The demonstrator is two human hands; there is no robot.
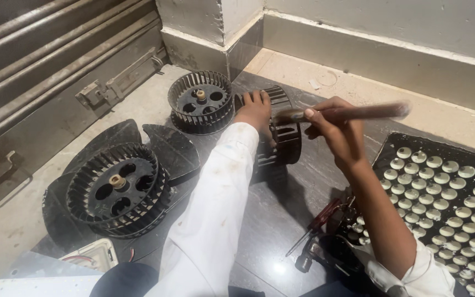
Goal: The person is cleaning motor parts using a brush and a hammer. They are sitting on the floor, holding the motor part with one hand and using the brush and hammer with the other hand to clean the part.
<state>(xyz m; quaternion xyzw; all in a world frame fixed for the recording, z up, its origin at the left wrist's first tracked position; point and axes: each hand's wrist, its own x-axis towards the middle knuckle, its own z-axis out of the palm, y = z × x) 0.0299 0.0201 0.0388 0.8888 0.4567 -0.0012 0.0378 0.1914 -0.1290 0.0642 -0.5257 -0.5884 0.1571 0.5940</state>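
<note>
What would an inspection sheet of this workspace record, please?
Surface: dark floor tiles, with a pale strip along the wall.
Job's things: brush over a black blower wheel lying on its side, with a bare foot on it.
Clutter: second wheel; third wheel on a fan blade; red-handled screwdriver; studded black mat.
Grippers: right hand closed on the brush; left hand not in view.
Cables: red wire by a white box.
Surroundings: roller shutter, wall corner.

black blower wheels (pixel 201 102), white-dotted black mat (pixel 446 187)
</note>
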